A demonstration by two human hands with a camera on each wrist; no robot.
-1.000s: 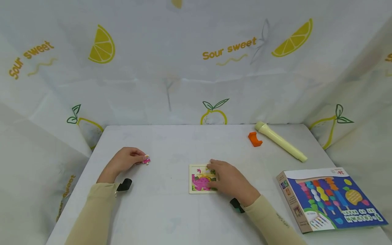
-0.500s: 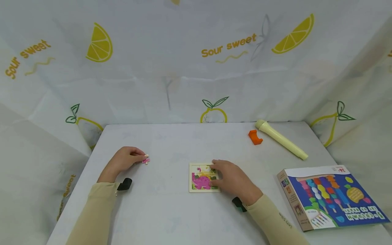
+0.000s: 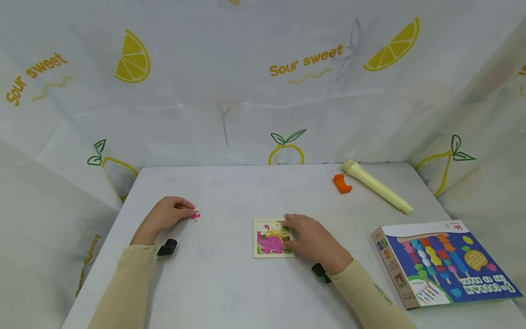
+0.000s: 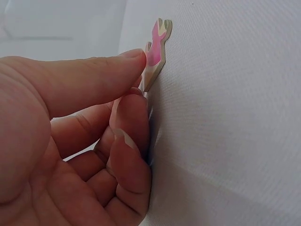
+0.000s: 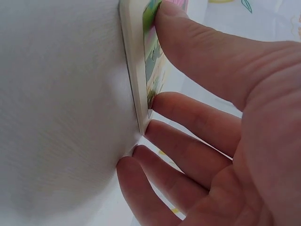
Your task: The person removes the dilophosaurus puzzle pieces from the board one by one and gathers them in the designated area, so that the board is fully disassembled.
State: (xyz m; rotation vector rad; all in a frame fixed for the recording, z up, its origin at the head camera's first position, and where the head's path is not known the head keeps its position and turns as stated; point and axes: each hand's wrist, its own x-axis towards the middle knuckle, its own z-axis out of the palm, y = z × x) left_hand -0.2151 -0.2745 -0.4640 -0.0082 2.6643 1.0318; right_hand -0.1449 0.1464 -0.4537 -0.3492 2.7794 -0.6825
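Note:
Thumb and fingertips of my left hand (image 3: 169,214) pinch a small pink-and-cream jigsaw piece (image 3: 197,214) at the table's left. In the left wrist view this piece (image 4: 157,47) stands tilted close to the white surface, its lower end hidden by the thumb. Right of the middle lies a square dinosaur jigsaw puzzle (image 3: 274,256) with a cream frame. My right hand (image 3: 311,238) rests on the puzzle's right side. The right wrist view has the thumb (image 5: 176,33) on the picture and other fingertips at the frame's corner and the table, extended with a slight bend.
An orange curved block (image 3: 342,184) and a pale yellow stick with a knobbed end (image 3: 378,188) lie at the back right. A blue toy box (image 3: 456,269) sits at the front right. Lemon-print cloth (image 3: 205,91) hangs behind the table (image 3: 222,283).
My right hand has shifted slightly right on the puzzle, uncovering more of its right edge. The piece in my left hand has turned a little. The head view has tilted slightly.

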